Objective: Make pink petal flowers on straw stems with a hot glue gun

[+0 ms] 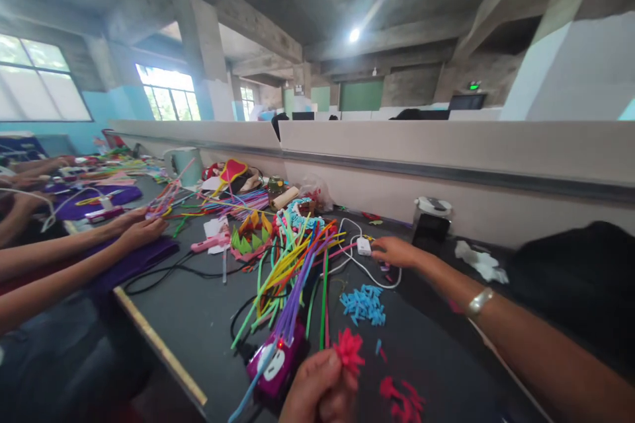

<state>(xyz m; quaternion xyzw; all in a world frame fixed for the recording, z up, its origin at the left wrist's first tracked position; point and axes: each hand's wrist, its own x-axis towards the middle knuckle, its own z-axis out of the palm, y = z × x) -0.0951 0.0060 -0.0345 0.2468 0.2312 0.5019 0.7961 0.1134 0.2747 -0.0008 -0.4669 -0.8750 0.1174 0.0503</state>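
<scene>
My left hand [322, 386] is closed at the bottom of the view, pinching a red fuzzy pipe-cleaner flower [350, 350] with short pointed petals. My right hand [394, 252] reaches out across the table, its fingers stretched to the left beside a white charger plug [364, 246]. Whether the fingertips touch the plug or its cable cannot be made out. Between my hands lies a pile of short blue pipe-cleaner pieces [363, 305]. Short red pieces [401, 400] are scattered to the right of the flower. A bundle of long purple pipe cleaners [297, 291] leads towards my left hand.
A purple power strip [278, 360] stands left of my left hand. Behind it are a green-and-yellow crown [251, 236], a pink glue gun [211, 242] and a pale green mug [184, 166]. A black-and-white device [431, 219] sits near the partition. Another person's hands [141, 228] work at left.
</scene>
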